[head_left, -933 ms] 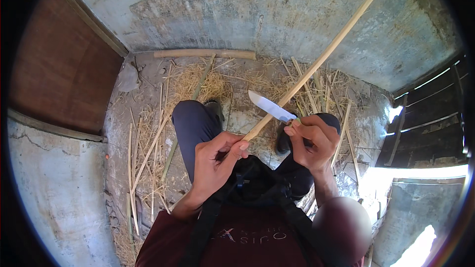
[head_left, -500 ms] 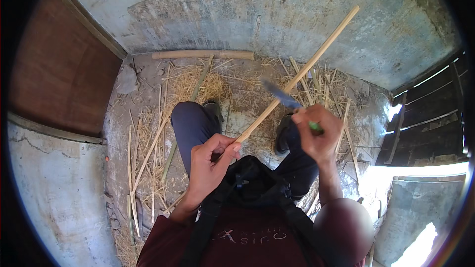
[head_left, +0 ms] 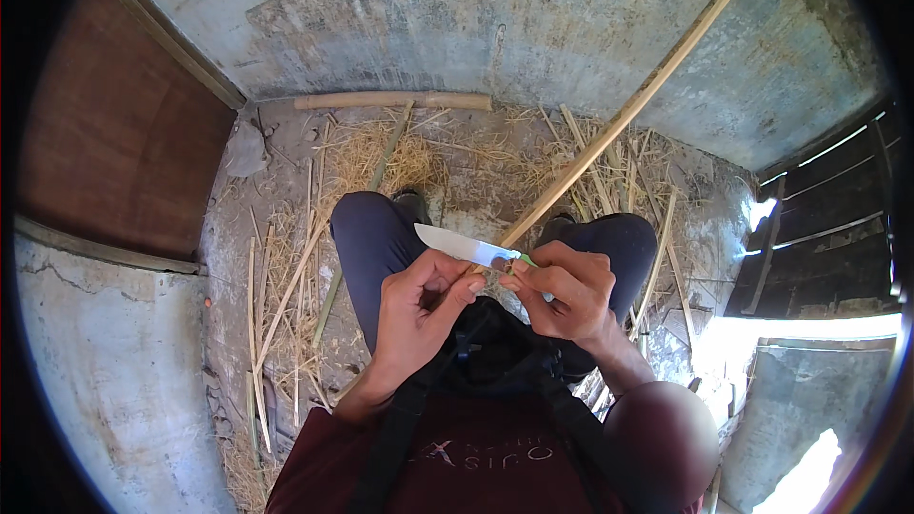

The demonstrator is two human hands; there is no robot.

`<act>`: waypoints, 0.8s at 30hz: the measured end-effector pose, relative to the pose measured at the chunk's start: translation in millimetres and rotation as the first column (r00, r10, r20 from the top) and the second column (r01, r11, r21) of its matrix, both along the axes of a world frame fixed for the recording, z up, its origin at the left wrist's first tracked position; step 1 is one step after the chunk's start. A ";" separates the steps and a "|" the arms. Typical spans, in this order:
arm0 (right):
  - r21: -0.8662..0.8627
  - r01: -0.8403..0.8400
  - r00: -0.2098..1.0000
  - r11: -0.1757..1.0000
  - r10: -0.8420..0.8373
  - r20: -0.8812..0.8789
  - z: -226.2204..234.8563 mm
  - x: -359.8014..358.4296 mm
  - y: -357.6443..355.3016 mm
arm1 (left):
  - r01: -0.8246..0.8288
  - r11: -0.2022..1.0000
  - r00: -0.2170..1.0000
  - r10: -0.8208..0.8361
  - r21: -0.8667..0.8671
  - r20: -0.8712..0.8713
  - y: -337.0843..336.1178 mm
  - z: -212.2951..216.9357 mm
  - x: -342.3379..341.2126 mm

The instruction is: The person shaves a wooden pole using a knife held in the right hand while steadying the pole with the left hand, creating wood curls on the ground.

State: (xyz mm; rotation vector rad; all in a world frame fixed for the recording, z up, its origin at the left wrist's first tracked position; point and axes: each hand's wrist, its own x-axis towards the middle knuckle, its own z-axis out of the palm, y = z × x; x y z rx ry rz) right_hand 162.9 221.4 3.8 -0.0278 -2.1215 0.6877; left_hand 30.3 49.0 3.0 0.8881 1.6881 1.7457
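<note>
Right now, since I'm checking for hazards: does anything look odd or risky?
The knife blade lies bare beside the left hand, its tip toward the left knee. Straw litter and loose sticks cover the floor. Nothing looks broken.

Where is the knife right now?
In the head view, the knife sits mid-frame above the person's lap, held in the right hand, its blade pointing left over the left hand.

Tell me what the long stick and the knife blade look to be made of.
Long stick: probably bamboo or cane, pale tan, matte, straight and smooth. Knife blade: metal by its look, likely steel, with a bright, light-reflecting sheen. The right hand covers its handle; only a green bit shows.
</note>
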 end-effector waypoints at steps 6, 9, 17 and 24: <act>0.038 0.043 0.997 0.998 -0.041 -0.063 -1.3 -0.8 -0.3 | 0.031 0.999 0.999 -0.031 0.007 -0.014 -2.9 -3.5 0.5; 0.005 0.077 0.992 0.997 -0.076 -0.097 0.7 1.4 5.8 | 0.028 0.999 0.998 -0.029 -0.031 -0.052 -4.6 0.9 -0.1; 0.012 0.072 0.995 0.997 -0.071 -0.063 7.3 5.0 10.2 | 0.014 1.000 0.997 -0.016 -0.024 -0.079 -6.3 2.1 0.2; 0.036 0.085 0.994 0.996 -0.083 -0.071 3.9 5.4 11.6 | 0.003 1.000 0.991 -0.005 -0.021 -0.131 -9.6 0.3 -0.6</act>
